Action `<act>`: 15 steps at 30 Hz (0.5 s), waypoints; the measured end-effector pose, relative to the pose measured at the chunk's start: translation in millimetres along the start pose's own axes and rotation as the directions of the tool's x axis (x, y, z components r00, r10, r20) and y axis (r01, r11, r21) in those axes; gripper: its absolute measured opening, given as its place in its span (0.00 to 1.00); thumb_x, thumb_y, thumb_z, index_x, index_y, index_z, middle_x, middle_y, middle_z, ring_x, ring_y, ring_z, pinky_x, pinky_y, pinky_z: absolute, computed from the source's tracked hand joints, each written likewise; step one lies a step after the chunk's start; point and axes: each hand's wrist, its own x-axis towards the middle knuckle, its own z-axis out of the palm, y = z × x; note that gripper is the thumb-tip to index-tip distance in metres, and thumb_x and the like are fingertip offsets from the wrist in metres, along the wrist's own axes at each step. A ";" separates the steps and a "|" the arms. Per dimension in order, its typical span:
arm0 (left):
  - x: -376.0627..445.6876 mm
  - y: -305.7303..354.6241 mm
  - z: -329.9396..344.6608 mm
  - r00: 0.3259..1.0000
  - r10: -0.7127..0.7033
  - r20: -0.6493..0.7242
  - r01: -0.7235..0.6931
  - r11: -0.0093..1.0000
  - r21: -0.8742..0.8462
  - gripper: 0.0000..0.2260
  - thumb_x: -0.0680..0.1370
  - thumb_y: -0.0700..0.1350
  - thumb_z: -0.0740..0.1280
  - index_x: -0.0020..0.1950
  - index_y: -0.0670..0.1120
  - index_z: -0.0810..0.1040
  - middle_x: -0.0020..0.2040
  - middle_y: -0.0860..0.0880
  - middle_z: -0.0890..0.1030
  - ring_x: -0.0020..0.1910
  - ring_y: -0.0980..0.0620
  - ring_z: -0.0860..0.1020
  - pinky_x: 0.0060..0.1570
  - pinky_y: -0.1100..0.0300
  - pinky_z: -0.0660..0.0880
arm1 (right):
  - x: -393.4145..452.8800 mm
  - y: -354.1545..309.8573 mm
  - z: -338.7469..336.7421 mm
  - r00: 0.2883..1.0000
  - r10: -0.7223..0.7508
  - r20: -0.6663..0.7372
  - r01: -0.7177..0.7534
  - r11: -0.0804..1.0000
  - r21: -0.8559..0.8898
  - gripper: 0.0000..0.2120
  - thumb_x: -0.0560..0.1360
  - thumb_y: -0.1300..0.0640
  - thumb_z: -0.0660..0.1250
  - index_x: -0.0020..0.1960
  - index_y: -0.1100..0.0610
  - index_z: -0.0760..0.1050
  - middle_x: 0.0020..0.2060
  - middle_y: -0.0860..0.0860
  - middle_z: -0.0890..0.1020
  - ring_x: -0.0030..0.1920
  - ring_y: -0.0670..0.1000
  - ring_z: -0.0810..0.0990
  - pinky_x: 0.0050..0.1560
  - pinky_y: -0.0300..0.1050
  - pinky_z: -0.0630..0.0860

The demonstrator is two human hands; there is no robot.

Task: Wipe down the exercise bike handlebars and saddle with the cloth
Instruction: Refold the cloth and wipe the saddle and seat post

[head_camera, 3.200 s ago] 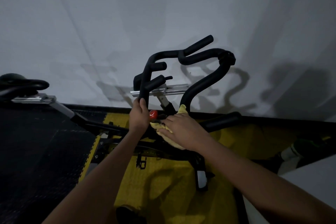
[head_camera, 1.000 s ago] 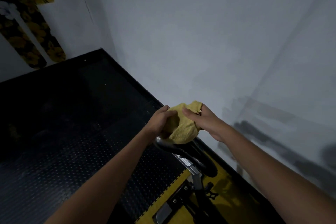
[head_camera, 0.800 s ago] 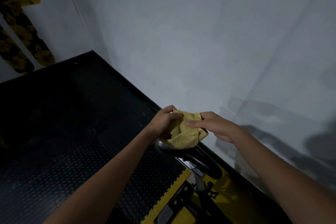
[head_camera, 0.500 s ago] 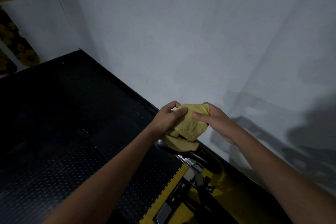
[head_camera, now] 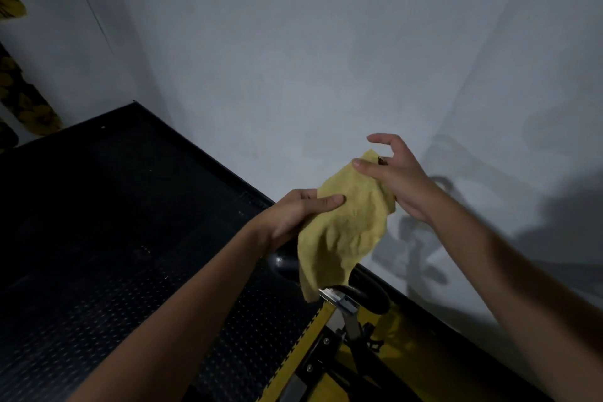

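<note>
The yellow cloth (head_camera: 346,222) is spread out in the air between my hands, just above the black saddle (head_camera: 372,299). My left hand (head_camera: 293,214) pinches the cloth's left edge, thumb on top. My right hand (head_camera: 391,178) holds the cloth's upper right corner with thumb and a finger, the other fingers spread. The cloth's lower end hangs down over the saddle and hides its middle. The saddle's rear end (head_camera: 284,263) shows below my left wrist. The handlebars are out of view.
A grey wall (head_camera: 310,59) fills the background close behind the bike. Black studded floor matting (head_camera: 98,238) lies to the left, a yellow mat (head_camera: 391,362) under the bike. The saddle's metal clamp and post (head_camera: 346,307) stand below the cloth.
My hands left the handlebars and came to the saddle. In the last second they lifted the bunched cloth off the saddle and pulled it open; my right hand rose up and to the right.
</note>
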 end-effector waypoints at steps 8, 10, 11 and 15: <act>15.4 8.1 20.2 0.964 0.104 -0.244 -0.130 0.987 -0.093 0.17 0.79 0.48 0.70 0.64 0.42 0.74 0.55 0.40 0.84 0.51 0.43 0.84 0.54 0.49 0.81 | -15.4 47.5 12.1 0.799 0.488 0.352 -0.584 0.771 0.255 0.42 0.69 0.23 0.62 0.66 0.56 0.77 0.60 0.62 0.83 0.61 0.64 0.82 0.63 0.67 0.75; 17.0 5.1 16.5 0.950 0.091 -0.297 -0.127 0.987 -0.102 0.19 0.78 0.47 0.72 0.65 0.43 0.72 0.56 0.40 0.83 0.52 0.44 0.84 0.55 0.49 0.81 | -19.4 55.2 12.7 0.815 0.442 0.374 -0.560 0.765 0.317 0.41 0.70 0.27 0.67 0.68 0.58 0.75 0.61 0.63 0.82 0.61 0.65 0.81 0.64 0.67 0.75; 17.6 3.1 14.3 0.942 0.079 -0.327 -0.122 0.986 -0.112 0.22 0.77 0.47 0.73 0.66 0.43 0.70 0.57 0.40 0.82 0.53 0.44 0.84 0.56 0.48 0.81 | -19.3 58.5 13.5 0.850 0.396 0.348 -0.505 0.802 0.319 0.37 0.72 0.33 0.70 0.71 0.57 0.72 0.61 0.62 0.82 0.61 0.63 0.82 0.64 0.64 0.76; 16.1 -5.1 -0.4 0.892 0.073 -0.445 -0.104 0.994 -0.045 0.35 0.71 0.46 0.79 0.69 0.52 0.59 0.58 0.42 0.78 0.55 0.44 0.82 0.57 0.45 0.80 | -18.7 59.4 13.3 0.963 0.224 0.151 -0.260 0.919 0.297 0.37 0.69 0.61 0.78 0.73 0.45 0.67 0.60 0.60 0.82 0.56 0.56 0.85 0.57 0.52 0.80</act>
